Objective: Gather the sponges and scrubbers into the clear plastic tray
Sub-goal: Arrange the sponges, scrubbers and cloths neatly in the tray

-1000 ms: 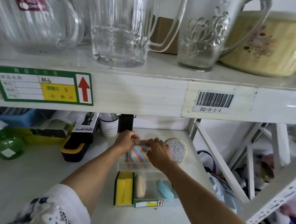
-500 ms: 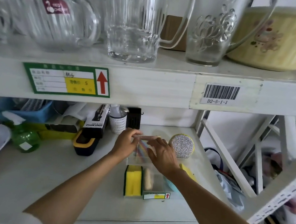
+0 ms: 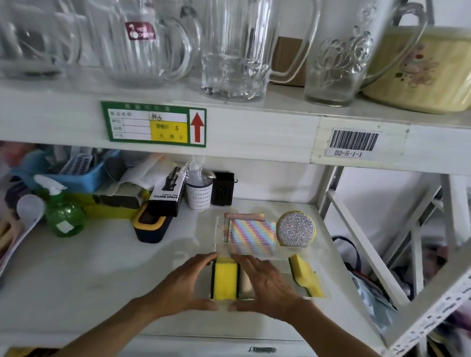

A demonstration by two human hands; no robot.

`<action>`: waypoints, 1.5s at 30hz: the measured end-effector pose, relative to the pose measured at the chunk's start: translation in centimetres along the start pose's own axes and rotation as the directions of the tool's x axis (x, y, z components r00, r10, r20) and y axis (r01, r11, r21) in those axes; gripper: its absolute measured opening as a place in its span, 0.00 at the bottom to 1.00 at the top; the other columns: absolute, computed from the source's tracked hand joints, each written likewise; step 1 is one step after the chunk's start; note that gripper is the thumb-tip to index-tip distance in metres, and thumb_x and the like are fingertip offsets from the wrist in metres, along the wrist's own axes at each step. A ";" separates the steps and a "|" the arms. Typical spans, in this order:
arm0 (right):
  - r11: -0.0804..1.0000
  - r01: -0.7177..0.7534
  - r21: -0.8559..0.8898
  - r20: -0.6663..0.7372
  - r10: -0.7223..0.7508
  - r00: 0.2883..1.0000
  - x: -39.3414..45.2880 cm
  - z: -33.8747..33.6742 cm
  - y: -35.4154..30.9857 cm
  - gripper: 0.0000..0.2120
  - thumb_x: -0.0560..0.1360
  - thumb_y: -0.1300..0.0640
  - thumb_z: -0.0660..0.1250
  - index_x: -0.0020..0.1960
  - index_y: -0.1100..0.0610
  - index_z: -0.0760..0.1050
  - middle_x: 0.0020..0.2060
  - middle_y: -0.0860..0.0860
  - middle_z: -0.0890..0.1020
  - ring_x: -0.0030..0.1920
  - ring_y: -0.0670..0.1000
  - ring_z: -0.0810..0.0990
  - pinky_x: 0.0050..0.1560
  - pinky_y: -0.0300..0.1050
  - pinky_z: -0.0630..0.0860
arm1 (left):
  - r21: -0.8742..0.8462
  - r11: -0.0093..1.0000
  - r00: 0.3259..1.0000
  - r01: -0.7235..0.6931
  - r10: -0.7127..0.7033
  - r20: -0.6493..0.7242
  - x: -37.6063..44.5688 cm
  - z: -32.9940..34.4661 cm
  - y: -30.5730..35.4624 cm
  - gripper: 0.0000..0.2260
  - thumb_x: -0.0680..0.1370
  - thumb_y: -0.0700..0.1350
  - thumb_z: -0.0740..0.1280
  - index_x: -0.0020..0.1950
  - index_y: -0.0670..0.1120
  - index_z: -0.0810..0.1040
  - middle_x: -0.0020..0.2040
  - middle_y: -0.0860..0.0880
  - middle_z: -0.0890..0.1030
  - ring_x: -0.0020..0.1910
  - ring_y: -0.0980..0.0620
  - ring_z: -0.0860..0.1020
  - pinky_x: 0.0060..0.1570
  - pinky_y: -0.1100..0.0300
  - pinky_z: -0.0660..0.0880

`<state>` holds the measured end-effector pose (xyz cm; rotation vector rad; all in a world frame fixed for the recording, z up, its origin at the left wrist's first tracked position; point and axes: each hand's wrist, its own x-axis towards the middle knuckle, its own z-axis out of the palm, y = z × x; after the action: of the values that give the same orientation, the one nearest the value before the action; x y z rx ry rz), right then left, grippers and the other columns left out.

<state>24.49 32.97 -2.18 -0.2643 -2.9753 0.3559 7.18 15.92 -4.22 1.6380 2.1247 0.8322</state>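
Note:
The clear plastic tray (image 3: 261,258) lies on the lower shelf. At its near end a yellow-and-green sponge (image 3: 224,281) stands on edge beside a beige sponge (image 3: 245,284). A rainbow-striped scrubbing cloth (image 3: 252,231) lies flat in the far part. A round silver glitter scrubber (image 3: 295,230) sits at the tray's far right corner. Another yellow sponge (image 3: 306,278) leans at the right side; I cannot tell whether it is inside. My left hand (image 3: 186,286) grips the tray's near left corner. My right hand (image 3: 264,287) covers the near right part, thumb on the front edge.
Left of the tray are a black-and-yellow tool (image 3: 152,225), a spray bottle box (image 3: 168,192), a green spray bottle (image 3: 63,216) and a blue basket (image 3: 76,171). Glass jugs (image 3: 236,40) and a yellow bowl (image 3: 437,68) stand on the upper shelf. The shelf edge (image 3: 212,346) is close in front.
Both hands have drawn back from the striped cloth at the tray's far end to its near end. The cloth now lies flat in the tray. The view has shifted right.

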 end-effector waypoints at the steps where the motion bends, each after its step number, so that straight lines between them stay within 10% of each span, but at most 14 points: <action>1: 1.000 0.006 -0.010 -0.003 -0.006 1.000 0.0 0.2 0.0 0.47 0.66 0.31 0.68 0.76 0.49 0.51 0.73 0.49 0.65 0.69 0.53 0.69 0.69 0.48 0.65 | 0.012 1.000 1.000 -0.006 0.006 0.002 -0.1 0.3 0.1 0.44 0.66 0.64 0.73 0.75 0.59 0.52 0.73 0.61 0.62 0.71 0.63 0.63 0.69 0.61 0.68; 6: 0.998 -0.051 0.046 -0.024 0.053 0.998 0.3 0.4 -0.4 0.42 0.69 0.44 0.72 0.75 0.50 0.54 0.71 0.50 0.68 0.65 0.55 0.74 0.63 0.47 0.71 | 0.047 0.999 0.999 0.003 0.000 -0.047 0.3 0.8 0.4 0.40 0.69 0.56 0.73 0.74 0.58 0.53 0.72 0.56 0.64 0.70 0.59 0.66 0.67 0.63 0.69; 34: 0.988 -0.117 0.100 0.014 0.116 0.993 2.5 0.0 0.3 0.41 0.75 0.47 0.66 0.78 0.57 0.47 0.54 0.61 0.80 0.54 0.61 0.79 0.49 0.44 0.71 | -0.011 0.975 0.975 0.221 -0.220 0.038 2.3 0.5 0.1 0.38 0.71 0.65 0.64 0.76 0.60 0.50 0.76 0.54 0.63 0.73 0.55 0.63 0.70 0.54 0.66; 37: 0.980 -0.137 0.148 0.044 0.132 0.990 2.0 -0.5 0.5 0.41 0.75 0.40 0.63 0.78 0.54 0.46 0.68 0.56 0.74 0.65 0.58 0.75 0.61 0.46 0.70 | -0.033 0.984 0.985 0.173 -0.173 0.022 1.5 0.1 0.3 0.40 0.72 0.64 0.65 0.77 0.58 0.47 0.76 0.59 0.59 0.75 0.57 0.59 0.71 0.55 0.63; 40: 0.961 -0.179 0.209 -0.074 0.198 0.977 1.1 -1.7 1.9 0.38 0.75 0.33 0.57 0.77 0.53 0.55 0.72 0.51 0.71 0.70 0.52 0.71 0.68 0.48 0.69 | -0.063 0.993 0.987 0.101 -0.108 -0.123 1.4 -0.6 1.0 0.35 0.73 0.63 0.65 0.76 0.56 0.55 0.70 0.61 0.65 0.69 0.63 0.64 0.66 0.62 0.66; 45: 0.938 -0.301 0.174 -0.411 0.347 0.843 0.3 -3.4 5.6 0.12 0.78 0.55 0.64 0.59 0.56 0.77 0.49 0.55 0.84 0.46 0.57 0.83 0.45 0.46 0.78 | 0.183 0.980 0.893 -0.083 0.154 -0.422 4.2 -1.1 3.5 0.16 0.77 0.45 0.66 0.64 0.47 0.72 0.59 0.50 0.78 0.59 0.55 0.75 0.56 0.55 0.76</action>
<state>25.61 39.17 -0.25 -0.7386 -2.4547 0.4192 8.04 20.22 -0.83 1.8139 2.4624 1.1891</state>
